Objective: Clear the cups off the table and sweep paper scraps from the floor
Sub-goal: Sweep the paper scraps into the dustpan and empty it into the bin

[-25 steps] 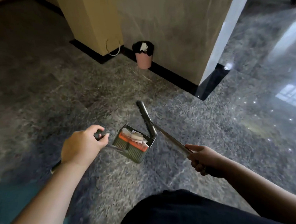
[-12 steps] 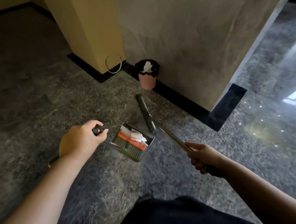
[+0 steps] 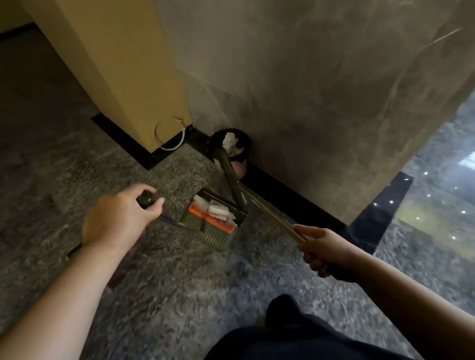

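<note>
Left hand [image 3: 117,216] at nine o'clock, curled round a dark handle [image 3: 146,199], carrying the dustpan [image 3: 212,222] level, probably so nothing spills. Paper scraps [image 3: 218,209] white inside the pan, by its orange comb, near centre. Broom head [image 3: 232,177] rising toward twelve, crossing in front of the pink bin [image 3: 236,149], already holding white paper, tucked against the wall's black skirting. Right hand [image 3: 325,246] at three o'clock, wrapped round the broom stick [image 3: 271,216], angled aside, likely to free the tipping path. No cups or table in view. Open floor [image 3: 51,175] toward nine; wall and skirting close behind the bin, wall corner toward three: little room past it.
</note>
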Demonstrator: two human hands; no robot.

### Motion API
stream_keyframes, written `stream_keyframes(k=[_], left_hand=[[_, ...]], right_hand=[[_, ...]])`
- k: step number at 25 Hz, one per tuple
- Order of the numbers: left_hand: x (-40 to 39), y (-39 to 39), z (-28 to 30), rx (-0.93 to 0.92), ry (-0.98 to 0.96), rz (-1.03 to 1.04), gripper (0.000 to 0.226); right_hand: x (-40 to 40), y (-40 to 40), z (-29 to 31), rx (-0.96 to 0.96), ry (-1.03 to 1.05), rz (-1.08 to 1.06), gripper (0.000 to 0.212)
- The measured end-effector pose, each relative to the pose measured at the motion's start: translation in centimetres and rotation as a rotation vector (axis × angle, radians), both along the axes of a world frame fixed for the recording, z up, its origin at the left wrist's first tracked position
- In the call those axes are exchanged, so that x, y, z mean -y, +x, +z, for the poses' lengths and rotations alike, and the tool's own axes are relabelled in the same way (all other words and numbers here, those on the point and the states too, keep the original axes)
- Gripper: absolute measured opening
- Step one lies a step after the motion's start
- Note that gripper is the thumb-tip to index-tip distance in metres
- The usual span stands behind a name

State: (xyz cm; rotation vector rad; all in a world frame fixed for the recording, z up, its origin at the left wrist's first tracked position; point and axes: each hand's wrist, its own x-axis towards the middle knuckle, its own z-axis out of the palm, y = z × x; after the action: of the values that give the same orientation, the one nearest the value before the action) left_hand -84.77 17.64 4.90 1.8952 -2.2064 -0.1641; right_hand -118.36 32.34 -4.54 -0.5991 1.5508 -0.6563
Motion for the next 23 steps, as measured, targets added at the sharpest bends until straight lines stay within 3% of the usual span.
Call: stream_keyframes(k=[4, 10, 15, 23], left_hand=[[10.3, -5.2, 3.7, 0.006, -0.016, 0.031, 0.028], [26.5, -10.4, 7.8, 0.077, -0.111, -0.097, 0.032], [38.7, -15.4, 9.7, 0.226, -0.171, -0.285, 0.037], [48.6, -27.3, 8.6, 0.584, -0.15, -0.602, 0.04]], right_hand=[[10.4, -5.7, 1.8, -0.034, -0.042, 0.039, 0.061], [24.4, -10.9, 2.8, -0.06, -0.092, 0.055, 0.054], [33.3, -13.8, 3.6, -0.007, -0.087, 0.029, 0.029], [42.0, -20.8, 0.9, -0.015, -0.003, 0.078, 0.051]])
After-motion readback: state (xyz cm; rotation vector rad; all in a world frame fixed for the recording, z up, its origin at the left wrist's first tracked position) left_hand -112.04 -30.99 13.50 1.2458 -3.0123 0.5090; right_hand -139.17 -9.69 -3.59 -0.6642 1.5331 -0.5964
